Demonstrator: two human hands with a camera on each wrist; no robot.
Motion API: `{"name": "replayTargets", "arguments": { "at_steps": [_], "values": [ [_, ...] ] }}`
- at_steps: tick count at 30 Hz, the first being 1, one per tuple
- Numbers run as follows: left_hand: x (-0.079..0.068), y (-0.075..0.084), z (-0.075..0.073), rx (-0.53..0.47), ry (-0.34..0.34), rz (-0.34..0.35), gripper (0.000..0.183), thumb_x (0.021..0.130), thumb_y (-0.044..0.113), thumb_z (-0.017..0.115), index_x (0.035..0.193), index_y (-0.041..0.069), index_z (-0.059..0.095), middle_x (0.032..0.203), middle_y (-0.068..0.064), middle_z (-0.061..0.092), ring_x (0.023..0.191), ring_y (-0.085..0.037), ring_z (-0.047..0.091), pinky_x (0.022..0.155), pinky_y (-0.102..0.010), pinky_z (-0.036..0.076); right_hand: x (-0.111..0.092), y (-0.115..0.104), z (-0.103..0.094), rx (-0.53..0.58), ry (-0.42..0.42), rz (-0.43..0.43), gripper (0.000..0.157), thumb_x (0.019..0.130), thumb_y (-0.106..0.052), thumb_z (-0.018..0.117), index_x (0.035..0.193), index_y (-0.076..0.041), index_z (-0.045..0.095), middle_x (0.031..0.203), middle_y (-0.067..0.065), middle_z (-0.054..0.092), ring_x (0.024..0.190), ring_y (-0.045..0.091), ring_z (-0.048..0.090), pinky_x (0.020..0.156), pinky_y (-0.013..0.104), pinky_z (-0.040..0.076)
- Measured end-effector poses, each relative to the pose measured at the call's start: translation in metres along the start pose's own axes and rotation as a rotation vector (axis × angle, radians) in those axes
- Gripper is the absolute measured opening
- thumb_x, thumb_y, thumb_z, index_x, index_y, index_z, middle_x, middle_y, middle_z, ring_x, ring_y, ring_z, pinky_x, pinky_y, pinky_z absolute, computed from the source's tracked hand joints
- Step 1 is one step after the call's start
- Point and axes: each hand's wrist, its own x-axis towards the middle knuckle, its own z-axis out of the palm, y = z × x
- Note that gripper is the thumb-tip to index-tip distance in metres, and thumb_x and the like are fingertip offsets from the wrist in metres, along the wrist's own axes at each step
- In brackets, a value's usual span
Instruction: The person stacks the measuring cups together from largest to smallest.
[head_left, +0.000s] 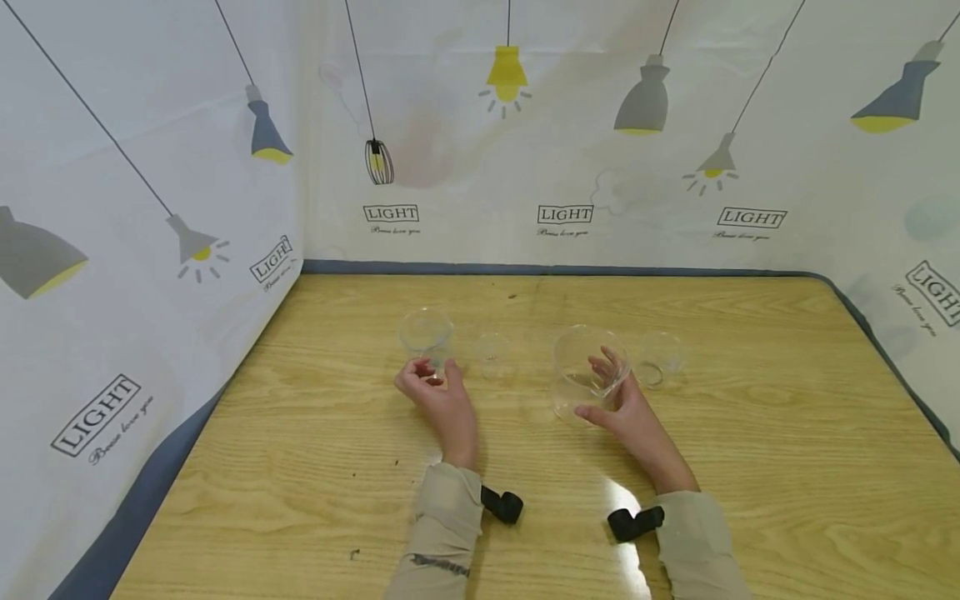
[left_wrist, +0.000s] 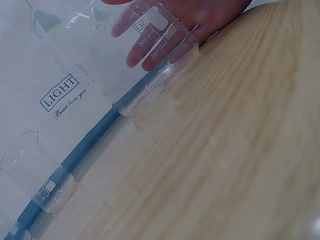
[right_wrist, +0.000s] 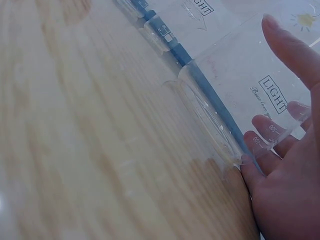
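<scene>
My left hand (head_left: pixel 442 404), fingers loosely curled, is near a clear beaker (head_left: pixel 424 327); its fingers overlap the beaker's lower part in the head view. My right hand (head_left: pixel 626 408) is spread at the right side of a larger clear beaker (head_left: pixel 573 367), which stands on the table. In the right wrist view its thumb (right_wrist: pixel 292 52) stretches away from the fingers (right_wrist: pixel 270 125), which lie along the glass. Through the graduated large beaker (left_wrist: pixel 160 42), the left wrist view shows the straight fingers of the right hand (left_wrist: pixel 215 17).
A small clear beaker (head_left: pixel 492 354) stands between the hands, and another (head_left: pixel 667 350) is just right of the right hand. The wood-grain table (head_left: pixel 337 467) is bordered by a lamp-printed sheet (head_left: pixel 465 167). Black wrist cameras sit on both sleeves.
</scene>
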Motion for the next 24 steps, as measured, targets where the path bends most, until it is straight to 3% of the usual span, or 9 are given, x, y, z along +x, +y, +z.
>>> {"name": "replayTargets", "arguments": {
  "at_steps": [4, 9, 14, 20, 24],
  "values": [
    [0.001, 0.000, 0.000, 0.019, 0.028, -0.001, 0.036, 0.080, 0.009, 0.063, 0.108, 0.010, 0.040, 0.101, -0.010, 0.033, 0.085, -0.031, 0.038, 0.071, -0.039, 0.034, 0.001, 0.001, -0.001, 0.003, -0.002, 0.002, 0.087, 0.079, -0.009, 0.067, 0.143, -0.024, 0.009, 0.143, 0.010, 0.024, 0.132, 0.024, 0.018, 0.103, 0.049, 0.012],
    [0.004, -0.002, -0.001, 0.057, 0.058, -0.012, 0.046, 0.078, 0.009, 0.067, 0.114, 0.020, 0.039, 0.097, -0.004, 0.029, 0.089, -0.032, 0.034, 0.073, -0.033, 0.030, 0.001, 0.002, 0.000, -0.004, 0.000, 0.008, 0.086, 0.079, -0.011, 0.068, 0.142, -0.030, 0.012, 0.143, 0.010, 0.025, 0.132, 0.022, 0.019, 0.104, 0.048, 0.014],
    [0.006, -0.004, -0.002, 0.092, 0.060, -0.033, 0.054, 0.076, 0.019, 0.070, 0.118, 0.026, 0.037, 0.107, -0.001, 0.030, 0.099, -0.030, 0.035, 0.080, -0.034, 0.032, 0.001, 0.003, -0.002, -0.003, 0.005, 0.016, 0.085, 0.079, -0.012, 0.069, 0.141, -0.032, 0.013, 0.143, 0.009, 0.026, 0.131, 0.021, 0.019, 0.104, 0.048, 0.014],
    [0.010, -0.005, -0.002, 0.101, 0.041, -0.017, 0.066, 0.073, 0.022, 0.074, 0.126, 0.023, 0.034, 0.123, 0.001, 0.028, 0.116, -0.025, 0.032, 0.095, -0.041, 0.028, 0.002, 0.001, -0.002, 0.018, -0.004, 0.011, 0.087, 0.079, -0.010, 0.068, 0.143, -0.023, 0.010, 0.144, 0.011, 0.024, 0.132, 0.024, 0.017, 0.103, 0.050, 0.012],
    [0.014, -0.005, -0.004, 0.110, -0.002, -0.069, 0.082, 0.069, 0.030, 0.076, 0.134, 0.031, 0.025, 0.132, 0.002, 0.022, 0.121, -0.020, 0.026, 0.097, -0.042, 0.028, 0.002, 0.000, -0.002, 0.030, -0.007, 0.004, 0.088, 0.079, -0.007, 0.068, 0.143, -0.017, 0.009, 0.143, 0.012, 0.023, 0.132, 0.025, 0.016, 0.103, 0.050, 0.011]
  ]
}}
